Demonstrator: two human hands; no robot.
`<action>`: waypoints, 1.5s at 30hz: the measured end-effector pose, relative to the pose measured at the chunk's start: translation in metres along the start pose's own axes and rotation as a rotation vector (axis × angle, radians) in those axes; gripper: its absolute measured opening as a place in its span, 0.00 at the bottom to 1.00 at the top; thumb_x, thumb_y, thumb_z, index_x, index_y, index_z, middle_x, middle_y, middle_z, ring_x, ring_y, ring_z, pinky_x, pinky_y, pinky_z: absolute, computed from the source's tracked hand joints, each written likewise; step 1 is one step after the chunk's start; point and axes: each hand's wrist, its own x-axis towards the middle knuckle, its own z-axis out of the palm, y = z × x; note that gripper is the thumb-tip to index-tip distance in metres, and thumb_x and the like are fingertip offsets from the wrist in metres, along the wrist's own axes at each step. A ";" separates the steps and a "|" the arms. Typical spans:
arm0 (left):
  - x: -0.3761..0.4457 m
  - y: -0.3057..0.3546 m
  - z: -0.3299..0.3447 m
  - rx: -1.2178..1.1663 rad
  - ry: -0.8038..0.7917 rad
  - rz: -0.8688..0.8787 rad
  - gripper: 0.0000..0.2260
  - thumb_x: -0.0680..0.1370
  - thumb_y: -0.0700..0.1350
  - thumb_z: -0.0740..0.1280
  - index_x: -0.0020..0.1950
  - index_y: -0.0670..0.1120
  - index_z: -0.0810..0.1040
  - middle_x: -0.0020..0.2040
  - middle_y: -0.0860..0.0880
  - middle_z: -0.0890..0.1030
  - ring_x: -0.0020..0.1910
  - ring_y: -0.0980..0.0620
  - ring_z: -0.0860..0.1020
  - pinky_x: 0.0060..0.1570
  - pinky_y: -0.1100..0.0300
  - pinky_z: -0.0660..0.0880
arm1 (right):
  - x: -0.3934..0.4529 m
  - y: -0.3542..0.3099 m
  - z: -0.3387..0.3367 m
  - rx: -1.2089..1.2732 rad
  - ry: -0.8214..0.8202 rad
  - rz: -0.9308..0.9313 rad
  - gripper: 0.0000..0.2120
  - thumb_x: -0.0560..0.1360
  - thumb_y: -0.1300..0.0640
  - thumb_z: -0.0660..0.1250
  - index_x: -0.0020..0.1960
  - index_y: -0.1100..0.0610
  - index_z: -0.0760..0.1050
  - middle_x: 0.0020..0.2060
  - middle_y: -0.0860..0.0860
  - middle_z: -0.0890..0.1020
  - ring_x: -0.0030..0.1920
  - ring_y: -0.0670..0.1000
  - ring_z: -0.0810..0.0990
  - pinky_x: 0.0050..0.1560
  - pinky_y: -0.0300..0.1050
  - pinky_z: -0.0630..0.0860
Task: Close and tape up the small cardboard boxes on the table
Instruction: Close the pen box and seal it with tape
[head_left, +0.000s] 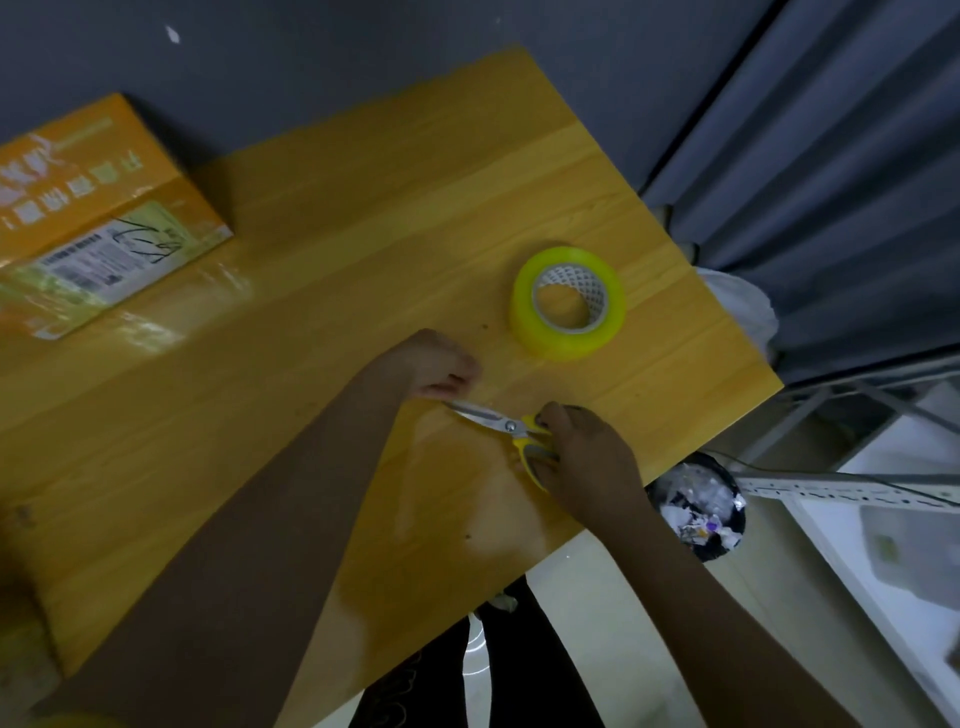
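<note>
Box (98, 218): cut off by the left edge; printing and label blurred, unreadable; whether its flaps are taped cannot be told.
Left hand (434, 366): fingers curled under and hidden; what they pinch is too blurred to tell.
Right hand (587, 457): covers most of the handles of the scissors (498, 423); the grip itself is hidden.
Scissors: blade tips blurred beside the left hand; open or closed cannot be told.
Tabletop (311, 291): near-left part hidden under the left forearm; cut off at the left edge.
Bin (701, 506): partly behind the right forearm; contents too small to tell.
Tape roll (569, 304): loose end not discernible.
</note>
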 end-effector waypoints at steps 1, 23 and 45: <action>0.001 -0.001 0.001 -0.012 0.011 0.009 0.03 0.77 0.41 0.69 0.43 0.45 0.79 0.40 0.48 0.82 0.30 0.59 0.81 0.30 0.65 0.78 | 0.001 0.003 0.000 -0.029 0.027 -0.049 0.14 0.65 0.60 0.77 0.46 0.63 0.77 0.38 0.57 0.80 0.39 0.60 0.80 0.34 0.44 0.72; -0.014 0.000 0.016 0.075 0.057 0.146 0.09 0.82 0.39 0.61 0.42 0.45 0.74 0.40 0.47 0.76 0.29 0.57 0.80 0.30 0.64 0.78 | 0.002 0.036 -0.012 -0.294 0.164 -0.323 0.21 0.57 0.55 0.77 0.45 0.60 0.75 0.37 0.55 0.80 0.37 0.57 0.79 0.41 0.47 0.72; -0.033 -0.047 0.018 -0.260 0.219 0.428 0.04 0.80 0.35 0.62 0.51 0.38 0.76 0.38 0.45 0.76 0.28 0.59 0.80 0.25 0.65 0.71 | 0.088 0.048 -0.022 0.412 0.033 0.275 0.15 0.74 0.58 0.71 0.50 0.56 0.64 0.47 0.48 0.72 0.43 0.50 0.71 0.37 0.42 0.60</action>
